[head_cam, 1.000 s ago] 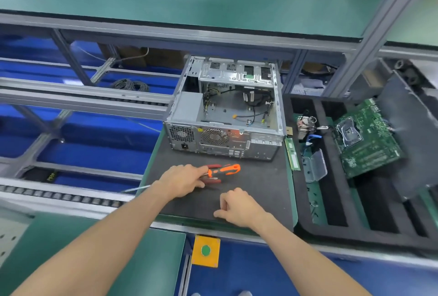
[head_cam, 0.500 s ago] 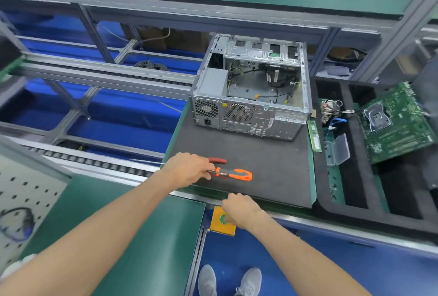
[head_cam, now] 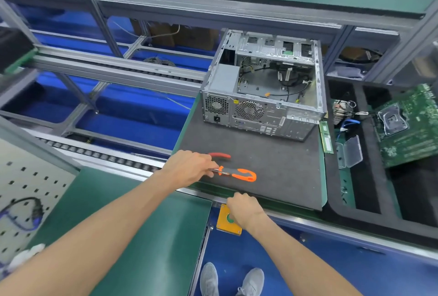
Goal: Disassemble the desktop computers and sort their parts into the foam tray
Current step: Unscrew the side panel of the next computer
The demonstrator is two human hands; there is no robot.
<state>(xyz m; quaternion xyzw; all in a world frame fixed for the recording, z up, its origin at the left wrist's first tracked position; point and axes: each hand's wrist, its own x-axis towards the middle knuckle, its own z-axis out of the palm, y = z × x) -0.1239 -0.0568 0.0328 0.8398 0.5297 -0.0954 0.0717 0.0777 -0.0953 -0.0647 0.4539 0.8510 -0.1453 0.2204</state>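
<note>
Gripping the shaft of an orange-handled screwdriver (head_cam: 237,173) in the left hand (head_cam: 189,167), on the dark mat (head_cam: 272,172).

Curled at the mat's near edge, just above a yellow button box (head_cam: 225,223): right hand (head_cam: 244,208), fingers bent, whether pinching the edge or holding nothing cannot be told. Lying just behind the left hand: red-handled pliers (head_cam: 220,155). Standing open at the mat's far end: computer case (head_cam: 263,84), rear panel facing the camera, cables loose inside. Resting to the right in the black foam tray (head_cam: 369,144): green motherboard (head_cam: 410,129), clear plastic box (head_cam: 350,152), heatsink with cables (head_cam: 341,111). Lying beside the case: RAM stick (head_cam: 326,137).
</note>
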